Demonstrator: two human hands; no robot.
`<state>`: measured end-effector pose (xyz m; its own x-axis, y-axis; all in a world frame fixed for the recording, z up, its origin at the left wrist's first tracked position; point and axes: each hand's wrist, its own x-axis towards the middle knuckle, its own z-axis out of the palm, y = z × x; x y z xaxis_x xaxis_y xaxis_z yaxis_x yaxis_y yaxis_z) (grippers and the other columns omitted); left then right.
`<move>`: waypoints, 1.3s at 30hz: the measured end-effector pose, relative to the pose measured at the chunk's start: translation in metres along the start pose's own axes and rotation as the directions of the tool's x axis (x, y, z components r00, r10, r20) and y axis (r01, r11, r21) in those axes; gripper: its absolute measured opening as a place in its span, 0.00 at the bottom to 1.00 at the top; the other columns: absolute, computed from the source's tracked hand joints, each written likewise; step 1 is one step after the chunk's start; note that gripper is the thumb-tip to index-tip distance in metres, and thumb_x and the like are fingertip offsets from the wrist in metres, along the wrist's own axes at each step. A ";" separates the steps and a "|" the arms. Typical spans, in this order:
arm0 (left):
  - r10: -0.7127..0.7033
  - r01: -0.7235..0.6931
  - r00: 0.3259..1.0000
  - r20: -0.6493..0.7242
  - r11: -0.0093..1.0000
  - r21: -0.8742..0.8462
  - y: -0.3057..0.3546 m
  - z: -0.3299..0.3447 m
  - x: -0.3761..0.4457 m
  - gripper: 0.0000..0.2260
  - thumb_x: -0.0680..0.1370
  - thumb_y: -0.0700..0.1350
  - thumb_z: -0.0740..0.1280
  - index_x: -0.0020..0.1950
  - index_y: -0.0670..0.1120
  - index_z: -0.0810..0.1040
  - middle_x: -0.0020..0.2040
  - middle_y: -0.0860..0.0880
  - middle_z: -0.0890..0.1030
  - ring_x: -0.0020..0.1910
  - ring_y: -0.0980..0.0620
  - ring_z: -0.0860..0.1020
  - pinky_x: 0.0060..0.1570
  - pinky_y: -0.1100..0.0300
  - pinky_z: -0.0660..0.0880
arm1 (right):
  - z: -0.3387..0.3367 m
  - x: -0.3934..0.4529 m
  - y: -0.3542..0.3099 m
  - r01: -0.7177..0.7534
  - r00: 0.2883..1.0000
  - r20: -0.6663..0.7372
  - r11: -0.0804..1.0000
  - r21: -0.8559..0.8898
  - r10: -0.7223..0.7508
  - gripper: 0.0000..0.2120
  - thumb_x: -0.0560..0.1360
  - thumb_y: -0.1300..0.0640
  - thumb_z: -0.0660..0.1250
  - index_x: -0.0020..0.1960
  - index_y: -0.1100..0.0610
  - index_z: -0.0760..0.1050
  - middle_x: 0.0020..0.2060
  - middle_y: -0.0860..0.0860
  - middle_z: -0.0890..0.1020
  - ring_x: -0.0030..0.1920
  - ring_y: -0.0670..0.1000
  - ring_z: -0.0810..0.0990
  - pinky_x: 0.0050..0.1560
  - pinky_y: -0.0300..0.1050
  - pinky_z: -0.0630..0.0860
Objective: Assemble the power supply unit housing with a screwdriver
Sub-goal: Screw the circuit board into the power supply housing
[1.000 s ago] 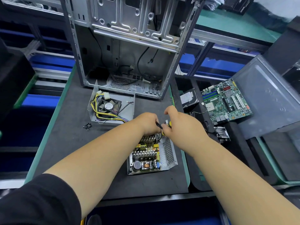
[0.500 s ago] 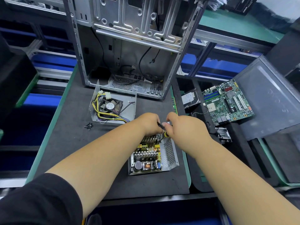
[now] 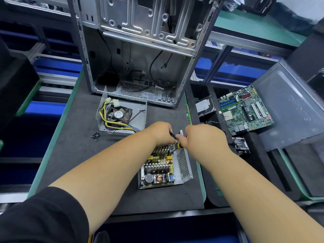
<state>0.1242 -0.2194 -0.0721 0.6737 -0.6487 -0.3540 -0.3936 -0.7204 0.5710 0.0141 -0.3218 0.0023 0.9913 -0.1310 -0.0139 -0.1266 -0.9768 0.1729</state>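
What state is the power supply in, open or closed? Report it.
Open. The power supply shows its bare circuit board and heatsinks from above; its cover, holding the fan, lies apart on the mat.

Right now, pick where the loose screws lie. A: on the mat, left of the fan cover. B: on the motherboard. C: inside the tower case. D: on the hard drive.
A: the screws form a small dark cluster on the mat, just off the fan cover at its near-left corner.
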 end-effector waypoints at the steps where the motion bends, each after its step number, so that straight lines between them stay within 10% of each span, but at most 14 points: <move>1: -0.007 0.007 1.000 0.000 1.000 -0.007 0.000 0.000 -0.001 0.12 0.73 0.49 0.68 0.45 0.41 0.82 0.45 0.39 0.83 0.38 0.46 0.72 0.39 0.55 0.73 | 0.002 -0.001 -0.001 -0.035 0.999 0.006 0.999 0.001 0.035 0.23 0.81 0.39 0.55 0.33 0.53 0.60 0.27 0.47 0.65 0.33 0.55 0.69 0.27 0.41 0.55; 9: -0.021 0.021 1.000 -0.007 1.000 -0.014 -0.001 0.001 0.002 0.14 0.73 0.51 0.71 0.52 0.43 0.80 0.50 0.44 0.82 0.48 0.45 0.78 0.49 0.53 0.75 | -0.002 -0.008 -0.001 0.036 0.999 -0.004 0.944 0.327 -0.036 0.08 0.76 0.52 0.62 0.50 0.55 0.66 0.44 0.51 0.75 0.43 0.57 0.72 0.37 0.49 0.65; 20: -0.011 0.011 1.000 0.000 1.000 -0.014 0.000 0.000 -0.001 0.11 0.73 0.48 0.69 0.50 0.43 0.81 0.49 0.43 0.83 0.46 0.44 0.78 0.47 0.53 0.76 | 0.006 -0.002 -0.006 -0.118 0.993 -0.002 0.992 0.054 0.118 0.24 0.79 0.38 0.55 0.32 0.52 0.58 0.27 0.47 0.65 0.34 0.56 0.70 0.28 0.40 0.54; 28: -0.009 0.009 1.000 -0.011 1.000 -0.015 0.000 0.001 0.000 0.12 0.72 0.50 0.71 0.49 0.43 0.80 0.47 0.44 0.82 0.47 0.44 0.78 0.44 0.55 0.74 | -0.007 -0.010 -0.004 0.114 0.993 -0.047 0.966 0.230 -0.106 0.09 0.77 0.52 0.63 0.49 0.54 0.64 0.41 0.50 0.71 0.42 0.57 0.71 0.35 0.48 0.62; 39: 0.001 -0.001 1.000 -0.010 1.000 -0.005 0.001 0.001 -0.002 0.10 0.74 0.50 0.69 0.46 0.43 0.81 0.45 0.43 0.83 0.41 0.46 0.75 0.42 0.55 0.74 | 0.008 -0.002 -0.002 -0.019 1.000 0.000 1.000 -0.001 0.019 0.18 0.81 0.41 0.52 0.39 0.52 0.64 0.27 0.47 0.64 0.34 0.57 0.70 0.28 0.42 0.54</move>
<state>0.1220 -0.2188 -0.0712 0.6797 -0.6470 -0.3455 -0.3912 -0.7182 0.5754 0.0125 -0.3207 -0.0061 0.9887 -0.1499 -0.0106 -0.1457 -0.9739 0.1743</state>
